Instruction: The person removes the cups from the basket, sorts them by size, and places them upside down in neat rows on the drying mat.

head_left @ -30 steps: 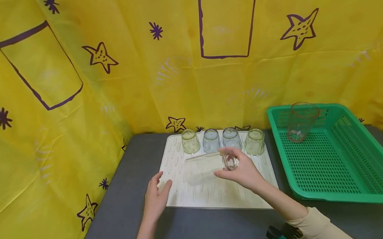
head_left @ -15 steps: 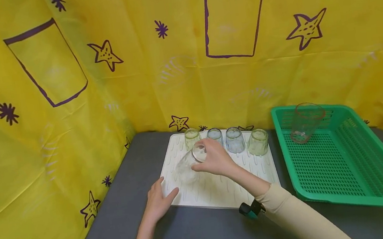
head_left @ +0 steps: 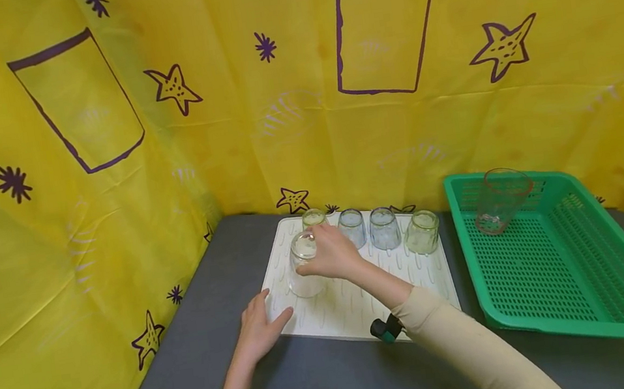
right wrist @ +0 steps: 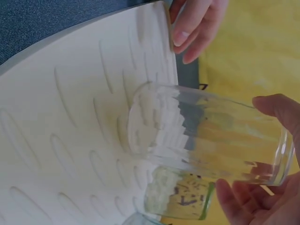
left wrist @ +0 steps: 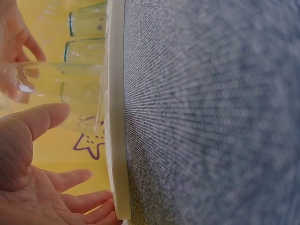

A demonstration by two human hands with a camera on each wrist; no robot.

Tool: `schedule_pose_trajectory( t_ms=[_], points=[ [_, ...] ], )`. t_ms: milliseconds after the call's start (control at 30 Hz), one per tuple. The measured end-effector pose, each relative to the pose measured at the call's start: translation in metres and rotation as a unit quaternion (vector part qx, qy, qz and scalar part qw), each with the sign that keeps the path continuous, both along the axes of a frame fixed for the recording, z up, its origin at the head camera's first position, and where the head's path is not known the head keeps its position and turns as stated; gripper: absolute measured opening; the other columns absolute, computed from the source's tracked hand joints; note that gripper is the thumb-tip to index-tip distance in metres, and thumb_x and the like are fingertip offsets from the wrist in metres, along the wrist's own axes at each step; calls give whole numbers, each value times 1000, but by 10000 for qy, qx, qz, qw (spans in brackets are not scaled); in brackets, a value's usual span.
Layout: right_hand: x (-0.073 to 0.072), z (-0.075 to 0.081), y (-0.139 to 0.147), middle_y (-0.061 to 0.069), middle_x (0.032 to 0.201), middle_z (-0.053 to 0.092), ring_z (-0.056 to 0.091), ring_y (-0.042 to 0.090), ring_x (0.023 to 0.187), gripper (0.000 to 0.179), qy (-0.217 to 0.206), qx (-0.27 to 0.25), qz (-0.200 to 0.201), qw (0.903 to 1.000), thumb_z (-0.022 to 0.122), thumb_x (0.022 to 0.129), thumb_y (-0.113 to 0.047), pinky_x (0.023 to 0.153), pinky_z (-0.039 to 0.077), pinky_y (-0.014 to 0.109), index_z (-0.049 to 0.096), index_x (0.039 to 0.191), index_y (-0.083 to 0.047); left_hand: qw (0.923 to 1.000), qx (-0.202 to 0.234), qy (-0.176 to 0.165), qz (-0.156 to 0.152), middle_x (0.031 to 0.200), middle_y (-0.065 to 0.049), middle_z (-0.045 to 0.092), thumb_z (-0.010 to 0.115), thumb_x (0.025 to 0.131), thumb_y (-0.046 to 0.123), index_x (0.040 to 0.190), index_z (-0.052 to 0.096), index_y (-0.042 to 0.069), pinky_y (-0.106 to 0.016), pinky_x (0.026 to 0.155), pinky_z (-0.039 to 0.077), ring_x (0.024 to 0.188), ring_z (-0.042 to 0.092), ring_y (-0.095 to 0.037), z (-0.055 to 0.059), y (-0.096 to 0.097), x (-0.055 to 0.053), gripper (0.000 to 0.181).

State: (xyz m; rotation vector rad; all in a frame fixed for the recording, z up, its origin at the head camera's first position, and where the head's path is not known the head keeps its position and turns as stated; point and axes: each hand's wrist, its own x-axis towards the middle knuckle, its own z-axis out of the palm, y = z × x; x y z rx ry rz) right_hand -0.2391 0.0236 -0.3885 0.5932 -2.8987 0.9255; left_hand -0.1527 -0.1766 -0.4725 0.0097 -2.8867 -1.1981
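Note:
My right hand (head_left: 333,254) grips a clear drinking glass (head_left: 304,285) near its base. Upside down, the glass has its rim down at the left part of a white ribbed drying mat (head_left: 363,309); whether it touches I cannot tell. In the right wrist view, thumb and fingers lie around the base end of the clear glass (right wrist: 211,136). My left hand (head_left: 259,329) is open at the mat's front left edge and holds nothing; its lower fingertips meet the edge in the left wrist view. A green-tinted glass (head_left: 314,218) stands just behind the clear one, partly hidden.
Along the mat's back edge, two bluish glasses (head_left: 384,229) and another greenish glass (head_left: 422,234) stand inverted. At the right, a green plastic basket (head_left: 541,315) contains a tall pinkish glass (head_left: 499,203), leaning. A yellow patterned curtain (head_left: 304,136) hangs behind the grey table (head_left: 325,383).
My right hand has carried the clear glass leftward and tipped it from lying sideways to upside down at the mat. My left hand stays nearly in place beside the mat.

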Motion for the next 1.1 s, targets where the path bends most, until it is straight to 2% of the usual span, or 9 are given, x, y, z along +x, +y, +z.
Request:
schedule_pose_trajectory(
  t_ms=[200,567,733,900,1100],
  points=[
    [-5,-7,-4,14,117,61,57,30,109,76,-14,-284,-7,9996,86,67,-40,89,48,42,56,124,0,10000,-36,74,-54,137,-34,42,68,88,31,137,42,-11,-64,102,29,126,33,-58,3,2,1,70],
    [-5,-12,-8,13,125,59,53,31,118,77,75,-536,65,9985,85,71,-42,98,44,42,56,129,-1,9999,-132,36,-46,138,-34,41,69,88,32,138,41,-11,-64,103,28,127,32,-58,4,3,0,72],
    [-5,-12,-8,12,123,60,54,30,117,76,79,-540,101,9985,84,71,-43,97,45,41,56,128,-2,9998,-171,55,-51,138,-35,41,69,88,31,137,41,-12,-65,103,29,126,33,-58,4,3,0,71],
    [-5,-12,-4,12,124,59,54,30,117,76,-109,-786,57,9968,85,71,-42,96,45,43,55,128,-2,9998,-168,29,-49,138,-35,40,69,88,30,137,42,-12,-65,102,29,126,33,-58,3,3,1,70],
    [0,-8,14,9,125,59,56,27,110,74,-322,-1170,-31,9926,83,74,-42,86,49,41,55,131,-5,9998,-191,43,-35,137,-36,41,69,87,29,136,43,-12,-65,102,29,126,33,-58,3,3,2,69]
  ],
)
